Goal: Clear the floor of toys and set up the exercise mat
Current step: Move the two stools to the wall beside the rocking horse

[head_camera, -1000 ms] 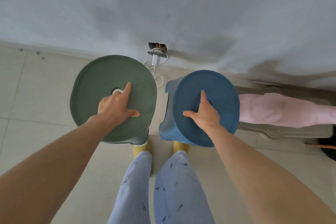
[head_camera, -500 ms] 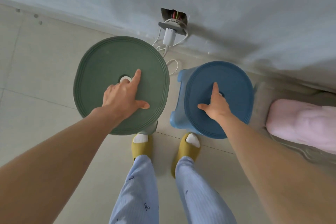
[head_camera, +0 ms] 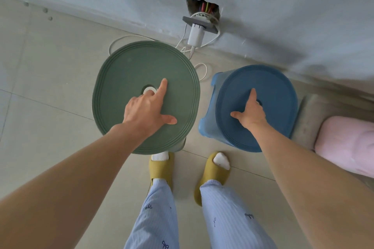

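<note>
1. Green stool [head_camera: 129,79], ridged rings round its rim.
2. Blue stool [head_camera: 271,87], right of the green stool.
3. Yellow slippers [head_camera: 160,168], white socks.
4. Pale blue striped trousers [head_camera: 155,222], dark bows.
5. Pink cloth [head_camera: 348,145].

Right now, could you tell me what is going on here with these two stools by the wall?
A person stands facing the wall, holding one round plastic stool in each hand by the hole in its seat. The left hand has fingers hooked into the green stool, and the right hand does the same with the blue stool. Behind the green stool, a white charger and its cable hang from a loose wall socket.
</note>
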Motion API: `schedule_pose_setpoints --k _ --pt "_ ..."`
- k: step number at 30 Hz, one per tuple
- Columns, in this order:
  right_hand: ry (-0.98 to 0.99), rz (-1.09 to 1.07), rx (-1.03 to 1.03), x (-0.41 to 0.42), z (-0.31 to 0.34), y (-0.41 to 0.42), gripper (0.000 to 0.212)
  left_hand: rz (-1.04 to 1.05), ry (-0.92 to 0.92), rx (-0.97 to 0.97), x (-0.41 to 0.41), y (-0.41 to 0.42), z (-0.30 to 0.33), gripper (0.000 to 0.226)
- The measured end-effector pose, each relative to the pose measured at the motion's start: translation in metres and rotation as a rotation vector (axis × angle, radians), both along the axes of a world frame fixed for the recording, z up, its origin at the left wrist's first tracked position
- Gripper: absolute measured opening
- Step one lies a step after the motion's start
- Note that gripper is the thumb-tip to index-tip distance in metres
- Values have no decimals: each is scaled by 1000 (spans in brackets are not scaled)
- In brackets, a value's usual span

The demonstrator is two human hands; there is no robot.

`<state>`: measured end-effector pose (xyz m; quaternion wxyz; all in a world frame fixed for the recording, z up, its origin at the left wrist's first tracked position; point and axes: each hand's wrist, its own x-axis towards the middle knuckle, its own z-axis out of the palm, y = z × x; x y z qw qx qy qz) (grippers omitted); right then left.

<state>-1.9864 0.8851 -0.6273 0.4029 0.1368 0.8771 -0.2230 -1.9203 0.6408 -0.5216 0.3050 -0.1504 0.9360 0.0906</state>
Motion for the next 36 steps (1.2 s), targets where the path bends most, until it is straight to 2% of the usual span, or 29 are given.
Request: schedule_pose_setpoints --k 13,17,25,31,36 --pt "-30 -9 -15 4 -8 -1 99 -89 35 -20 1 1 -5 105" --pt "-28 -60 -73 2 5 3 91 -96 44 -21 2 5 -3 105" --pt "75 -371 -447 28 89 -21 67 -127 57 -14 8 18 36 105" --pt "37 -450 -690 56 148 -36 76 -152 80 -13 7 37 76 105" --pt "175 -525 -753 73 180 -26 65 -246 199 -67 5 70 109 107"
